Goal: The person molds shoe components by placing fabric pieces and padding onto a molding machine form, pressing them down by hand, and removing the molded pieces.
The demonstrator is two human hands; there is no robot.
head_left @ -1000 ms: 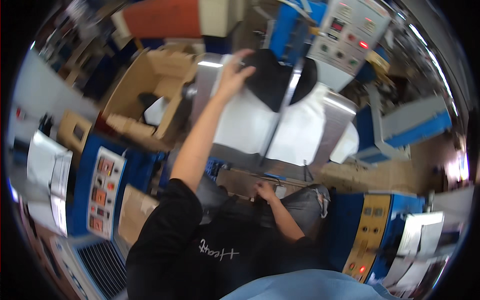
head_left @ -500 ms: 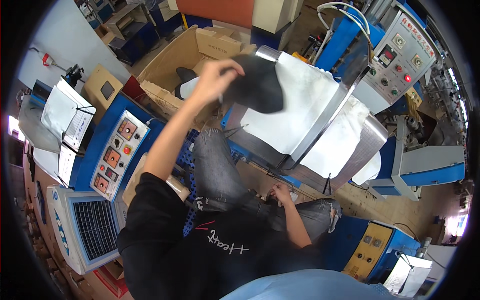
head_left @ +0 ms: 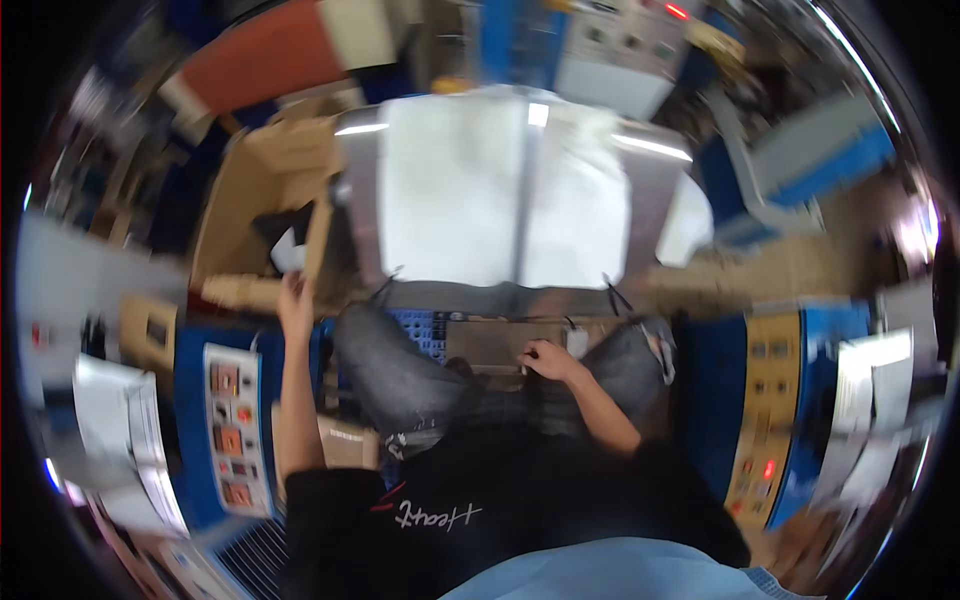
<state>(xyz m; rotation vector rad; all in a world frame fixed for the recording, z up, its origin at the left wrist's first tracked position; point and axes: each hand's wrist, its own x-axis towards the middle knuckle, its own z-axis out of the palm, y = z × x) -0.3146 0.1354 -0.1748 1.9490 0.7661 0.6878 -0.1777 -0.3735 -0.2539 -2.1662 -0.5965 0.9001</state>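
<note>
From my remote station I see into a factory workshop: 2 blue machine cabinets (head_left: 708,420) with knobbed control panels (head_left: 238,428), a grey control box (head_left: 612,88) lit red, an open cardboard box (head_left: 225,225), more machinery (head_left: 815,165) behind

The left of the hands (head_left: 296,297) has moved to the box (head_left: 240,291), the black piece (head_left: 281,224) apparently inside.

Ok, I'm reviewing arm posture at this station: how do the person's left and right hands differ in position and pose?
The left hand is out to the left, at the near edge of the cardboard box; the right hand is between the knees. The left forearm points nearly straight ahead, while the right forearm slants inward. Both hands are bare.
</note>
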